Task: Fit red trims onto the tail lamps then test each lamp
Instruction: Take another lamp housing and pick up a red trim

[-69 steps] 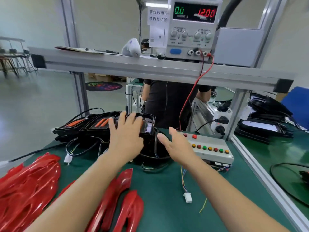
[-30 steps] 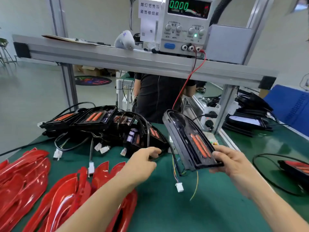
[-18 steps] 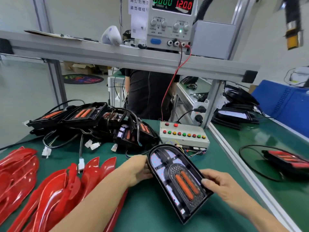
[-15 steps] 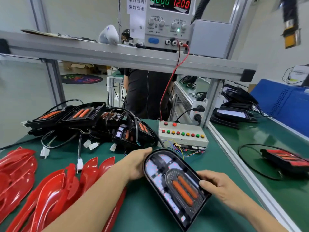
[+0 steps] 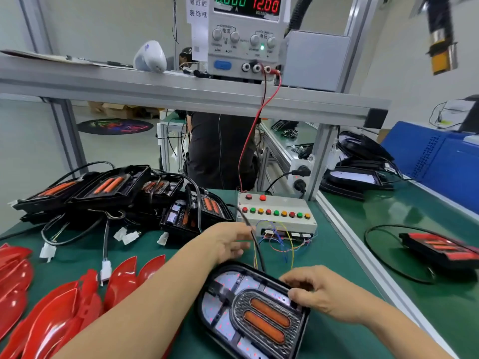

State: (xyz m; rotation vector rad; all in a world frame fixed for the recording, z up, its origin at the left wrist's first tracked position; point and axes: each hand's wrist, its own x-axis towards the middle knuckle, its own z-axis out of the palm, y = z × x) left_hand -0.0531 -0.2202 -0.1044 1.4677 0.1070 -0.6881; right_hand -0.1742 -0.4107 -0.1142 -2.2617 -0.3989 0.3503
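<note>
right hand (image 5: pixel 320 294) grips glossy black oblong tail lamp (image 5: pixel 252 313); left hand (image 5: pixel 228 244) relaxed by its cable

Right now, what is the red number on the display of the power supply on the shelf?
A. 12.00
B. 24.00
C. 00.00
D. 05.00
A: the red digits on the right side of the power supply display read 12.00, while the green digits to their left show zeros.
</note>
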